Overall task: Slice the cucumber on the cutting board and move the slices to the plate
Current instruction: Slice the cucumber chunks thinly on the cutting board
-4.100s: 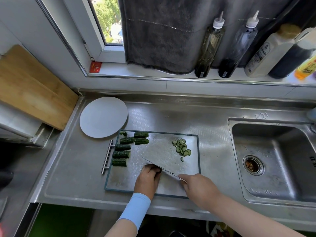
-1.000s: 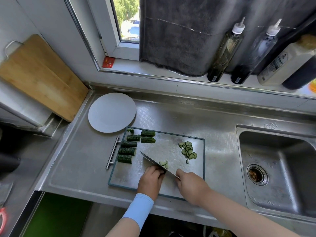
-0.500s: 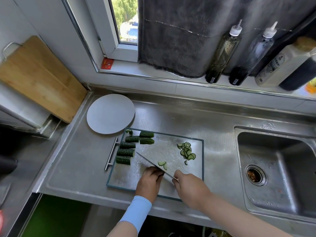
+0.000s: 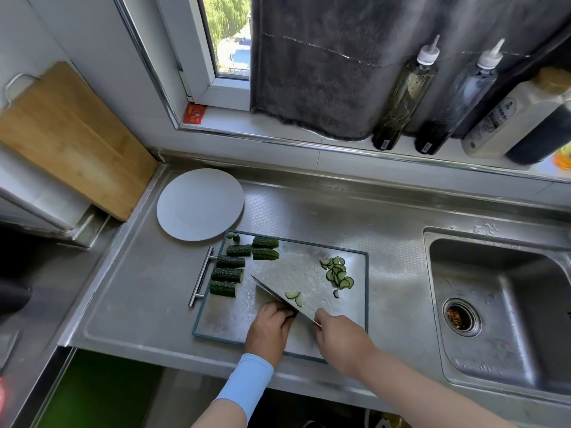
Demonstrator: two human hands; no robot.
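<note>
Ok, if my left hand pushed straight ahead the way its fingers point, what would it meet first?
Most likely the knife blade, angled just ahead of the left hand; two loose slices lie beyond it. Whether they already touch is unclear.

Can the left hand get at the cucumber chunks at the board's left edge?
Probably yes: only bare board lies between the left hand and the cucumber chunks; the knife lies to its right.

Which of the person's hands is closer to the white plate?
Left. The left hand, holding a cucumber piece, is nearer the person and to the right of the plate; the right hand, gripping the knife, sits even farther right.
</note>
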